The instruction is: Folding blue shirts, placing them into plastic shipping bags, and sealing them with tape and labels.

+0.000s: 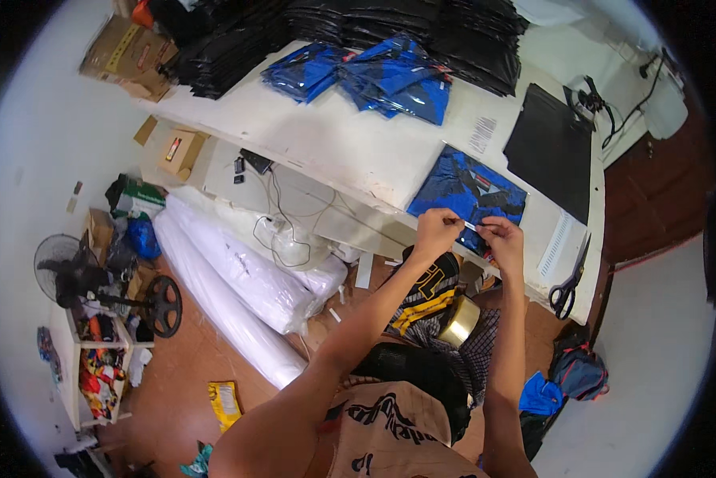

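Note:
A folded blue and black garment in a clear plastic bag lies near the table's front edge. Over its near edge, my left hand and my right hand pinch the two ends of a small white strip, which looks like a sticker label. The fingers of both hands are closed on it. Right of the bag lies a sheet with rows of small labels. Beside that sheet rest black-handled scissors. A wide roll of gold-coloured tape sits below my hands, near my lap.
More bagged blue garments and stacks of black plastic packages stand at the table's far side. A black flat sheet and another label sheet lie to the right. White plastic-wrapped rolls and a fan are at left.

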Demonstrator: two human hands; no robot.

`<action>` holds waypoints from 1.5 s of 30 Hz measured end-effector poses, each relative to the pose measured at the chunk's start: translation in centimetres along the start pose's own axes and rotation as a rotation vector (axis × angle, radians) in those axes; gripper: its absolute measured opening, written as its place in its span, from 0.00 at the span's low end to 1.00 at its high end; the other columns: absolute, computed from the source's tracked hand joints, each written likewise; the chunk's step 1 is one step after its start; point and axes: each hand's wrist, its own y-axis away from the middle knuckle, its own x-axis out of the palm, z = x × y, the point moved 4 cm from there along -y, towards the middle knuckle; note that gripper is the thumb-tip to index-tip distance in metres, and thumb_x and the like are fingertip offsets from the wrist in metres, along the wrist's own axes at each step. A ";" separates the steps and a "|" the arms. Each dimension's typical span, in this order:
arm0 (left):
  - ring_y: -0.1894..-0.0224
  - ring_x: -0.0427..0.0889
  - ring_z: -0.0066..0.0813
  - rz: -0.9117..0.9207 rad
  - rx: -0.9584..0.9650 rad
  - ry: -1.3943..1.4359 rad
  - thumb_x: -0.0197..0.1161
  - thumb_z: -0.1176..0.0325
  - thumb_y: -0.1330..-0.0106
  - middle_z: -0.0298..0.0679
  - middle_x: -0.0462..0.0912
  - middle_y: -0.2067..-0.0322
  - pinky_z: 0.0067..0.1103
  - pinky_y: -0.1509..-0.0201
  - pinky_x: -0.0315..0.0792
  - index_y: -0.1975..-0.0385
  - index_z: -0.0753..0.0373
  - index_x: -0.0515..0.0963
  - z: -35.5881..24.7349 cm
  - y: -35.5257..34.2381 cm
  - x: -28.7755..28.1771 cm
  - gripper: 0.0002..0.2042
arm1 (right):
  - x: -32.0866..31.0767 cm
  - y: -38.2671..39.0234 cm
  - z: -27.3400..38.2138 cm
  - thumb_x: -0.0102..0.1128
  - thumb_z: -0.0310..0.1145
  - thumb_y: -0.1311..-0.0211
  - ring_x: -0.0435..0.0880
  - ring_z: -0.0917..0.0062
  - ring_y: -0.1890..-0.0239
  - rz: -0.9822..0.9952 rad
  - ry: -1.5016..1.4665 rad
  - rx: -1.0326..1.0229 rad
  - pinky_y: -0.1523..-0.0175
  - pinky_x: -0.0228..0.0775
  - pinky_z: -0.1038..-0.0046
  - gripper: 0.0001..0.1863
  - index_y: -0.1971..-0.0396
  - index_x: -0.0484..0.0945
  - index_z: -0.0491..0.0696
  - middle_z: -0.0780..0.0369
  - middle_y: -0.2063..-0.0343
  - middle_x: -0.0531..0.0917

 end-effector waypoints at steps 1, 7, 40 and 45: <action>0.90 0.76 0.23 -0.018 0.028 -0.021 0.66 0.72 0.43 0.40 0.80 0.84 0.21 0.87 0.67 0.73 0.70 0.82 0.1 -0.1 -0.2 0.06 | 0.1 -0.2 -0.2 0.69 0.22 0.47 0.77 0.87 0.75 0.003 0.000 -0.009 0.72 0.67 0.83 0.09 0.65 0.80 0.41 0.64 0.75 0.84; 0.89 0.76 0.23 0.000 0.032 -0.083 0.65 0.71 0.43 0.41 0.80 0.84 0.22 0.87 0.68 0.73 0.71 0.82 0.1 -0.4 0.8 0.07 | -0.8 -0.4 -0.7 0.71 0.24 0.49 0.77 0.85 0.78 -0.049 0.077 -0.008 0.73 0.67 0.82 0.11 0.65 0.81 0.41 0.63 0.75 0.84; 0.88 0.76 0.26 0.035 -0.051 -0.092 0.64 0.73 0.40 0.40 0.79 0.85 0.23 0.84 0.66 0.63 0.68 0.80 0.0 0.1 -1.7 0.08 | -0.1 0.1 -1.0 0.80 0.35 0.62 0.82 0.80 0.78 -0.156 0.186 0.008 0.71 0.72 0.77 0.18 0.71 0.84 0.43 0.62 0.78 0.84; 0.84 0.77 0.40 0.134 0.440 -0.605 0.59 0.74 0.36 0.49 0.75 0.84 0.31 0.76 0.69 0.45 0.56 0.77 -3.8 4.0 -0.1 0.19 | -0.4 0.2 -1.1 0.79 0.35 0.62 0.81 0.80 0.76 -0.145 0.139 0.061 0.70 0.72 0.77 0.17 0.72 0.84 0.43 0.63 0.79 0.84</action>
